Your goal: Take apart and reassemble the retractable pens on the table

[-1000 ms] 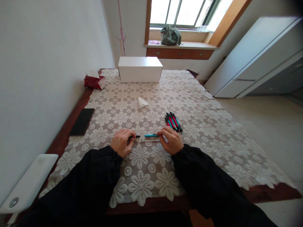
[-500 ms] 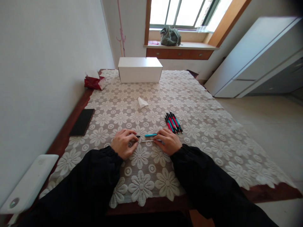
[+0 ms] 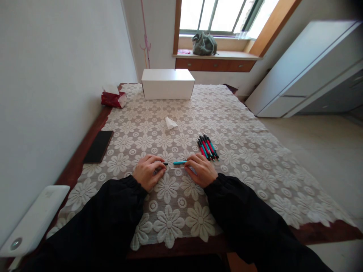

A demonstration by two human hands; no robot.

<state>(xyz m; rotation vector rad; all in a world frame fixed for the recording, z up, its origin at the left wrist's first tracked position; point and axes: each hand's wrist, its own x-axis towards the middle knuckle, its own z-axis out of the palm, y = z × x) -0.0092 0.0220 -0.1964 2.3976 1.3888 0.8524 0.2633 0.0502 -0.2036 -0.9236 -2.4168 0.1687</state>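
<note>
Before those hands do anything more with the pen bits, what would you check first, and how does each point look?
1. Left hand on the dark pen piece: ok, fingers touch it.
2. Right hand by the teal barrel: ok, fingertips at its end.
3. Thin refill lying flat on the tablecloth: ok.
4. Spring or other small parts present: cannot tell, too small.
5. Finished pens apart from the hands: ok, bundled beyond the right hand.

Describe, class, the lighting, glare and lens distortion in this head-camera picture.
Head view: daylight blows out the window; wide-angle lens bows the cabinet and wall lines; corners darken; the left hand, right hand and teal pen are evenly lit and sharp enough, with soft shadows on the tablecloth.
</note>
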